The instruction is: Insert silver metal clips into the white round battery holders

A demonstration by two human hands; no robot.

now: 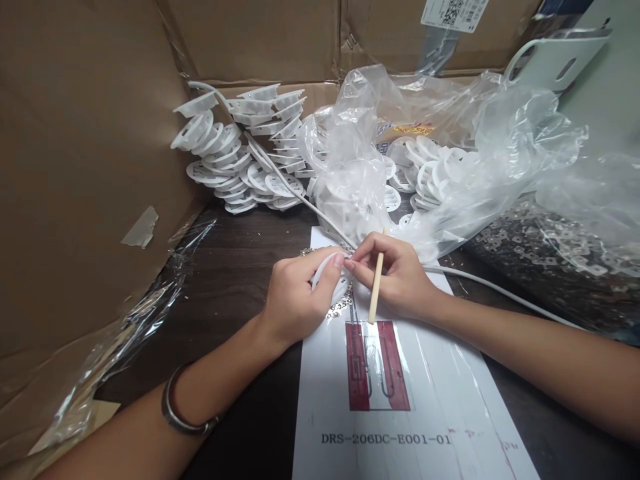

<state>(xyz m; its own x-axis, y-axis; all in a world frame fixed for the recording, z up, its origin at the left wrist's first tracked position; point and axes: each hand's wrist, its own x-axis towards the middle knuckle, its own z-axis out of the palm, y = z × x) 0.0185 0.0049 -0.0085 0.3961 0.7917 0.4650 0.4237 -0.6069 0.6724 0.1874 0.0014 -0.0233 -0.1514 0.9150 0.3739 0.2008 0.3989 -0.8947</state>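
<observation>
My left hand (300, 293) is closed on a round white plastic disc (340, 288), thumb across its face. At the disc's upper right edge, the thumb and index finger of my right hand (393, 270) are pinched together; whatever is between the fingertips is too small to make out. A thin wooden stick (376, 287) is also held in my right hand, slanting down out of the fingers. Beneath both hands lies a printed white sheet (385, 437) with a red-and-white picture. Small metal pieces (341, 308) lie on it just under the disc.
Stacks of white discs (225, 160) stand at the back left. Behind my hands, a clear plastic bag (360, 193) holds more discs. Many metal pieces (560, 240) lie at the right in plastic. A white cable (300, 190) crosses the dark table (225, 267). Cardboard (85, 147) walls the left.
</observation>
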